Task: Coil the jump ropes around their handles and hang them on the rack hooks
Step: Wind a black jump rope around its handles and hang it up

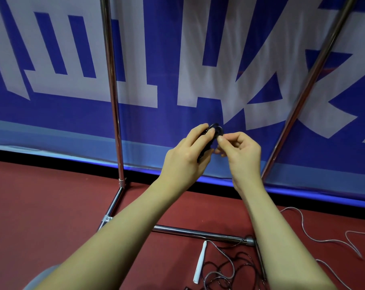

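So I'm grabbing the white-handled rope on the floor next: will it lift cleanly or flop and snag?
Probably floppy: the grey cord lies in loose wavy loops on the floor. It may snag, since near the white handle it seems to cross a tangle of black cord. The handle looks stiff and slim, and might roll if nudged.

Hanging across the whole background, a blue banner (135, 114) bearing large white block characters, with a paler blue band running along its lower edge. Lying beneath it, a dark red floor (41, 206), meeting the banner along a black strip. Showing at the bottom left corner, a grey rounded shape (42, 276), too cropped to identify.
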